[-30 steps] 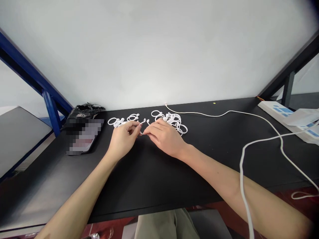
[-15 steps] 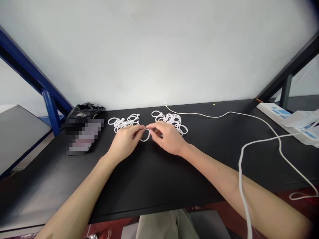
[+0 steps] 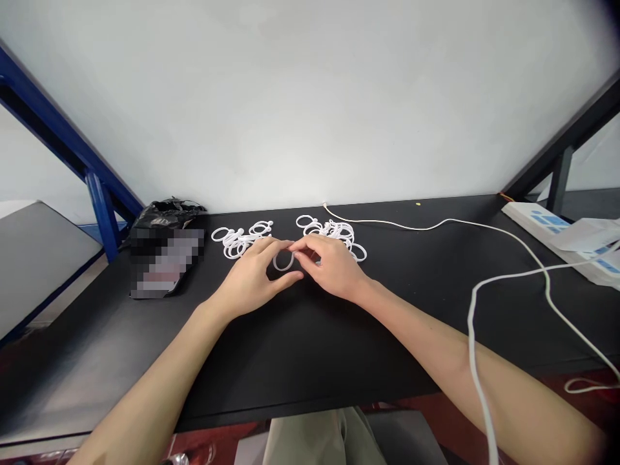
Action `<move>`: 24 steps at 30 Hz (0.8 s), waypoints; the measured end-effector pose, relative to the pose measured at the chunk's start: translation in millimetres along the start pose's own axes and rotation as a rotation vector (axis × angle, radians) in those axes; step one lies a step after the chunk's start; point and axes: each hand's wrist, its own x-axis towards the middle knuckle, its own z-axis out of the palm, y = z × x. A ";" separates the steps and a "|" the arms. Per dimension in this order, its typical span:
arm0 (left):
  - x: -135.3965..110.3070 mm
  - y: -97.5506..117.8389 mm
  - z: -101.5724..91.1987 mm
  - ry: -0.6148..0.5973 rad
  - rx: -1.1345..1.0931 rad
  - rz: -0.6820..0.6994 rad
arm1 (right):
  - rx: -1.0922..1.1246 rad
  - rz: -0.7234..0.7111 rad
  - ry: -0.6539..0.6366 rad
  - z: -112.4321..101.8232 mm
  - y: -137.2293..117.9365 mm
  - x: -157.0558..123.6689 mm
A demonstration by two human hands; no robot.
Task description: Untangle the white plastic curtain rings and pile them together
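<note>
A white ring [image 3: 283, 269] hangs just above or on the black table, between my hands. My right hand [image 3: 334, 265] pinches its upper right side between thumb and fingers. My left hand [image 3: 252, 278] is open around the ring's left side, its thumb stretched out below and apart from the fingers. Its fingertips meet those of my right hand over the ring's top; whether they touch the ring is hidden. Behind my left hand lies a pile of white rings with small knobs [image 3: 236, 244]. A second pile of such rings [image 3: 341, 230] is partly covered by my right hand.
A black plastic bag [image 3: 167, 216] lies at the table's left, its label blurred. A white cable [image 3: 414, 228] runs across the right side and over my right forearm. White-and-blue packages [image 3: 547, 223] sit at the far right. A pale wall [image 3: 310, 110] stands behind the black table [image 3: 290, 361].
My left thumb has moved off the ring, down and to the right, opening the left hand. My right hand keeps its pinch. The whole view has shifted slightly.
</note>
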 end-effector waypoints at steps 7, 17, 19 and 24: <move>0.3 -0.4 1.8 0.017 0.011 -0.020 | 0.019 0.021 0.016 0.2 -0.3 -0.3; 6.0 -25.6 0.9 0.277 0.236 -0.145 | -0.515 0.151 0.057 -6.8 15.1 3.0; 7.1 -35.3 -2.0 0.351 0.294 -0.189 | -0.619 0.176 0.057 -9.7 19.0 4.6; 6.7 -50.1 -4.8 0.413 0.381 -0.287 | -0.690 0.194 0.026 -10.0 23.3 4.0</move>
